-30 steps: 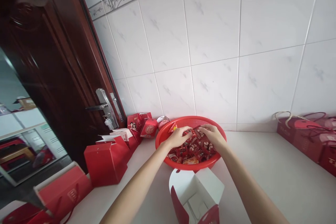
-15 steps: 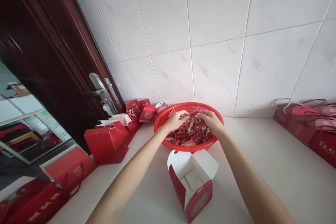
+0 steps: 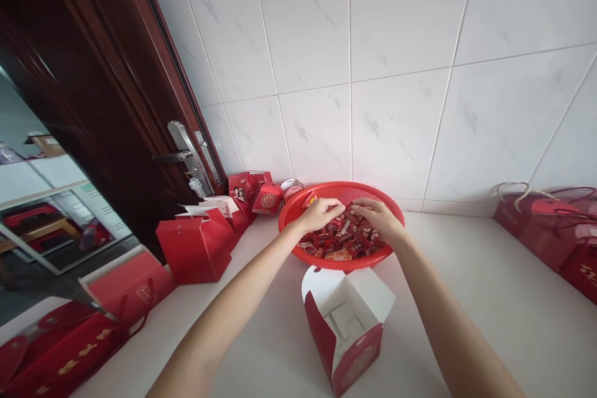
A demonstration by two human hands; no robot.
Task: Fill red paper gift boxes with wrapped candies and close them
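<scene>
A red plastic basket point(image 3: 342, 265) full of red-wrapped candies point(image 3: 342, 239) stands against the wall. Over its left part is my left hand point(image 3: 321, 213), thumb and fingers pinched together above the candies. My right hand point(image 3: 375, 216) is close beside it on the right, fingers also drawn together at the fingertips. Whatever either hand grips is too small or hidden to name. In front of the basket, between my forearms, sits an open red and white box point(image 3: 359, 364) with its flaps up; the bottom inside shows no candies.
Red boxes point(image 3: 189, 252) and red gift bags point(image 3: 69, 354) line the left side beside a dark wooden door point(image 3: 107, 74). More red bags point(image 3: 536, 230) stand at the right. A tiled wall point(image 3: 396, 25) closes off the back.
The view has shifted slightly, so the basket and boxes appear a little further right. Both hands stay over the basket, with their fingertips slightly closer together.
</scene>
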